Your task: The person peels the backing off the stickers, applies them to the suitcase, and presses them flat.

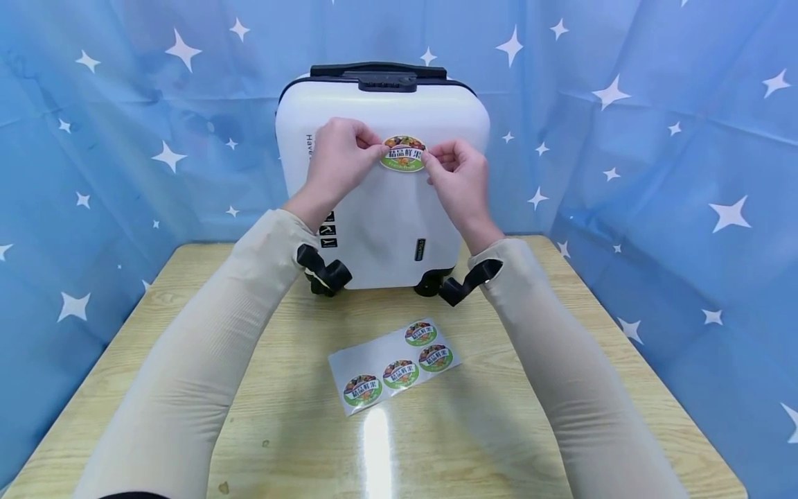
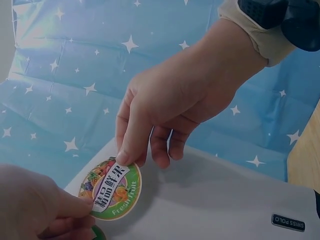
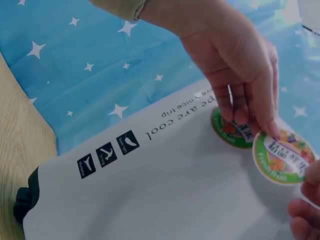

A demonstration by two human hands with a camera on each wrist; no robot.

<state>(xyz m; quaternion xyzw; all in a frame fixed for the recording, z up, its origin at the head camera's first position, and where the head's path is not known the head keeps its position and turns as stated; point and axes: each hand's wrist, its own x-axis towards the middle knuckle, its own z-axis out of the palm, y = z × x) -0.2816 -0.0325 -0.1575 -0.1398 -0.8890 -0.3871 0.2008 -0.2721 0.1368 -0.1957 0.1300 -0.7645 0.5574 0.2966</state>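
A white hard-shell suitcase [image 1: 386, 215] stands upright against the backdrop. Before its upper front, both hands hold one round fruit sticker [image 1: 403, 163] by opposite edges. My left hand [image 1: 341, 156] pinches the left edge between thumb and finger; my right hand [image 1: 463, 177] pinches the right edge. In the right wrist view, the held sticker [image 3: 280, 162] appears slightly off the shell, casting a shadow. A second fruit sticker [image 3: 227, 132] lies on the suitcase behind the left hand, partly covered by the fingers; in the head view that hand hides it.
On the wooden table [image 1: 299, 430], a white sticker sheet [image 1: 368, 357] bearing several fruit stickers lies in front of the suitcase. Black wheels [image 1: 429, 284] support the case, and a black handle [image 1: 378, 69] tops it. Blue star-patterned cloth [image 1: 623, 138] surrounds the table's back and sides.
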